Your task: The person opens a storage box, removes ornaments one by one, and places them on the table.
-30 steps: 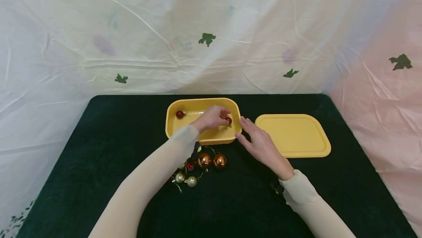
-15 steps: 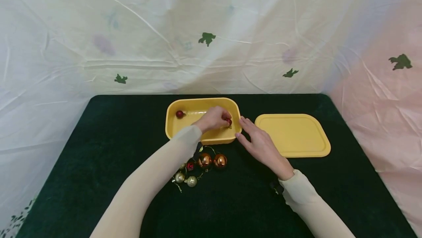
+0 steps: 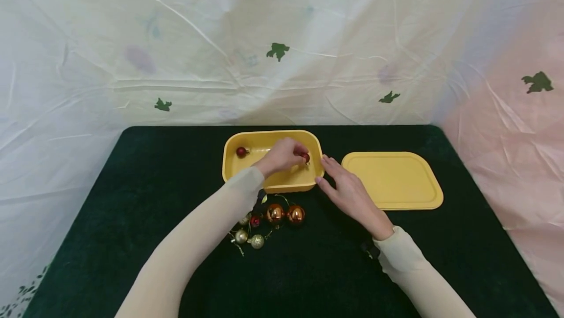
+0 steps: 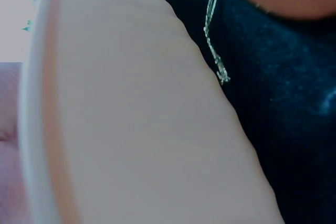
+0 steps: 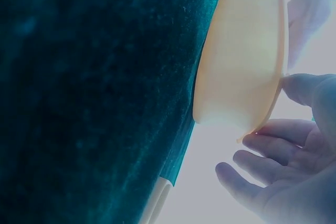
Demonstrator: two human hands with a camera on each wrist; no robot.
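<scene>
In the head view my left hand reaches into a yellow box and pinches a small dark red bauble near the box's right end. Another dark red bauble lies at the left end inside. My right hand has its fingers extended, fingertips at the box's right rim; the right wrist view shows its thumb and fingers spread at the rim. From the left wrist, the box wall covers most of the view and hides the held bauble.
Two copper baubles, a small red one and gold ones with strings lie in front of the box, partly behind the left sleeve. A yellow lid lies to the right on the dark green cloth. A patterned curtain hangs behind.
My left hand has shifted slightly within the box, a little toward its back, with the red bauble still pinched. The right hand has stayed at the rim.
</scene>
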